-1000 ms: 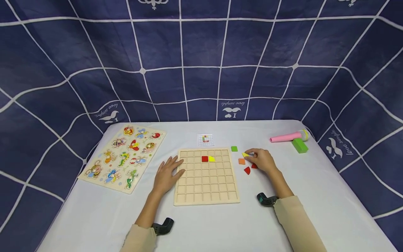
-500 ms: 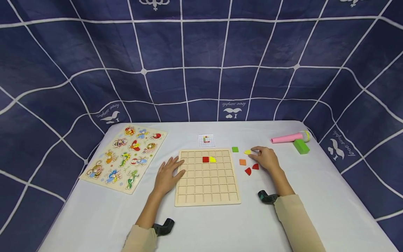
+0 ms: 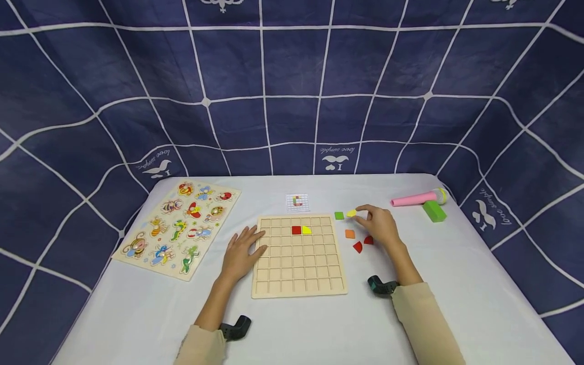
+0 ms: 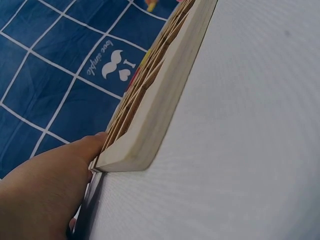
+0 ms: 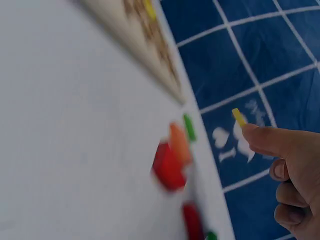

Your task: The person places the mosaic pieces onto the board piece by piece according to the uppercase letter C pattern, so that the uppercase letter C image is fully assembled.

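Note:
In the head view my right hand (image 3: 380, 223) pinches a small yellow tile (image 3: 351, 213) between thumb and index finger. The right wrist view shows that tile (image 5: 238, 117) edge-on, raised off the table. My left hand (image 3: 240, 256) lies with spread fingers at the left rim of a wooden grid board (image 3: 298, 263); its thumb touches the board's edge. A red square tile (image 3: 296, 230) and a yellow quarter-circle tile (image 3: 306, 230) sit side by side in the grid. Right of the board lie a green square (image 3: 339, 215), an orange square (image 3: 350, 233) and two red quarter-circles (image 3: 358, 247).
Behind the board lies a small pattern card (image 3: 297, 202). An insect puzzle board (image 3: 178, 230) is at the left. At the far right are a pink toy microphone (image 3: 415, 198) and a green block (image 3: 434, 211). A dark blue curtain (image 3: 292, 121) hangs behind the table.
My right hand has lifted the yellow tile and moved it slightly left and away from me, close to the green square. My left hand stays at the board's rim.

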